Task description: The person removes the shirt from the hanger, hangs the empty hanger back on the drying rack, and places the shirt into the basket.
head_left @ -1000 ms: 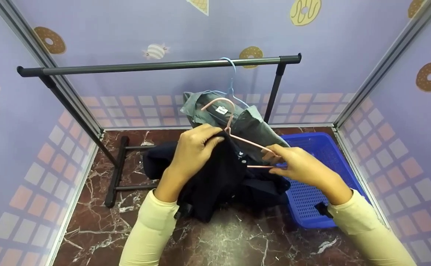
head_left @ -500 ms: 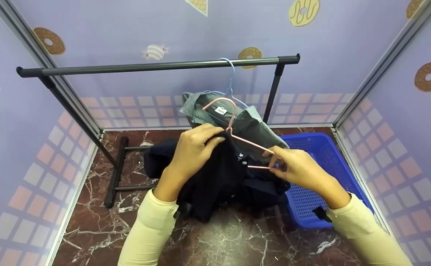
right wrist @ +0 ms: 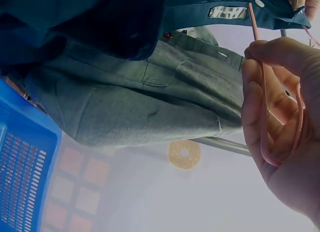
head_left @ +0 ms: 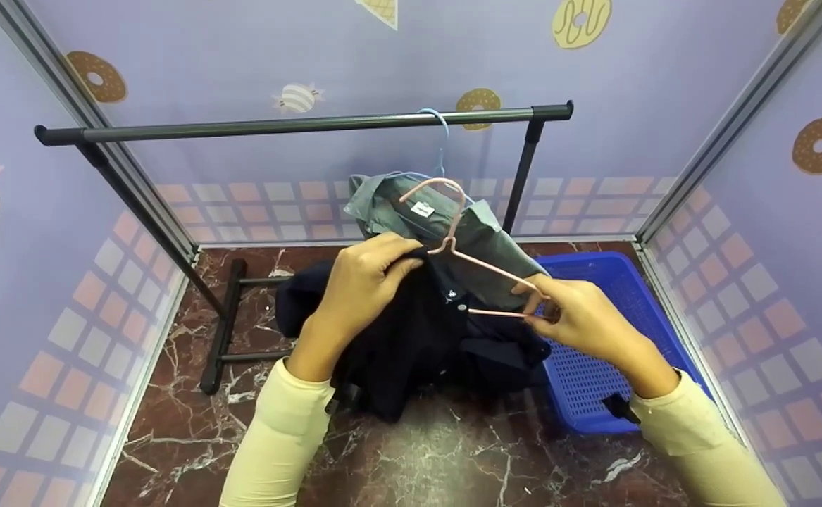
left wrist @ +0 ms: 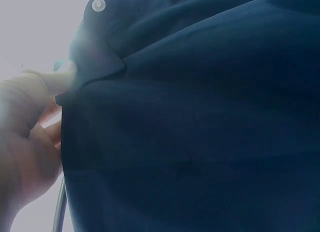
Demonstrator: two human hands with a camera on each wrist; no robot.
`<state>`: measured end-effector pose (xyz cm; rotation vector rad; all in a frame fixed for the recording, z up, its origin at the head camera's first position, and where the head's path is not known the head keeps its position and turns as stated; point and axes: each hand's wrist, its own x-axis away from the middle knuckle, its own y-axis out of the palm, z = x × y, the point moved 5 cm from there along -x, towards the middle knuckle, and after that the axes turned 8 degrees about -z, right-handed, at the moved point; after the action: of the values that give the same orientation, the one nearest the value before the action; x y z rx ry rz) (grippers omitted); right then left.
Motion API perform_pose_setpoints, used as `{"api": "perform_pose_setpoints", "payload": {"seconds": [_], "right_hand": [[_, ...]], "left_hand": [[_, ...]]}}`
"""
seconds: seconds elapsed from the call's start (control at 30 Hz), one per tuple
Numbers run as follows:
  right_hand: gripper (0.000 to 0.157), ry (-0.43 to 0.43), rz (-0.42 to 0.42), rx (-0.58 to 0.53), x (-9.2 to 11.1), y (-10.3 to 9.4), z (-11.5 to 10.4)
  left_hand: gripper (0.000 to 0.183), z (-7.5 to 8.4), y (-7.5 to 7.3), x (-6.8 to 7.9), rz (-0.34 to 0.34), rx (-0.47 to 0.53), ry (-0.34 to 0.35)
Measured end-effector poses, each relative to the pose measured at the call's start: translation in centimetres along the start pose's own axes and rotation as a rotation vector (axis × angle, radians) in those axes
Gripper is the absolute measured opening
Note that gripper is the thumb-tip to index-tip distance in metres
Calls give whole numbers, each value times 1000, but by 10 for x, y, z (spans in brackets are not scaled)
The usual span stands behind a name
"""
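Note:
My left hand [head_left: 363, 285] pinches the collar of a dark navy shirt [head_left: 400, 345] between thumb and fingers. Two white buttons show along the shirt [left wrist: 200, 122] in the left wrist view. A pink hanger [head_left: 496, 269] has its left part inside or behind the shirt, while its hook stands free above the collar. My right hand [head_left: 583, 313] grips the hanger's right end, with fingers curled round the bent corner of the wire, as the right wrist view shows. The hanger's far end is hidden by cloth and the left hand.
A grey-green shirt [head_left: 484, 232] hangs behind on a blue hanger [head_left: 443, 137] from the black rack rail [head_left: 263, 129]. A blue plastic basket [head_left: 583, 387] stands on the marbled floor at the right. Patterned walls enclose three sides.
The pink hanger and my right hand have shifted a little to the right, the hook also slightly up. My left hand has moved slightly left, still pinching the collar.

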<state>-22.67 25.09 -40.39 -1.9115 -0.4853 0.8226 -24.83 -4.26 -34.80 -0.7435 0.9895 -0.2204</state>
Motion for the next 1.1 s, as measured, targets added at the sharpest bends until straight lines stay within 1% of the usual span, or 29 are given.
{"api": "perform_pose_setpoints", "payload": {"seconds": [0.23,0.4,0.63,0.77,0.87,0.97,1.1], "right_hand": [[45,3,9,-15,4,-3,4],[43,42,4,-31,8,-6,9],[41,105,-7,-36,12,-10,14],[40,107,-10,-28,16,-14,18],[42,104,-6,-37,20,-18,23],[43,121,-20,-53,24,-21,28],[44,153,-41,-26,31,-26,33]], "left_hand": [[15,-5,-3,4,-3,-5,-1],[16,-15,-4,10,4,-14,-32],[18,-37,-3,21,-10,-19,-104],[17,-51,-3,29,-8,-15,-136],[17,-62,-2,35,-9,4,-161],[18,-74,0,42,-10,27,-189],[20,-91,1,53,-8,60,-246]]}}
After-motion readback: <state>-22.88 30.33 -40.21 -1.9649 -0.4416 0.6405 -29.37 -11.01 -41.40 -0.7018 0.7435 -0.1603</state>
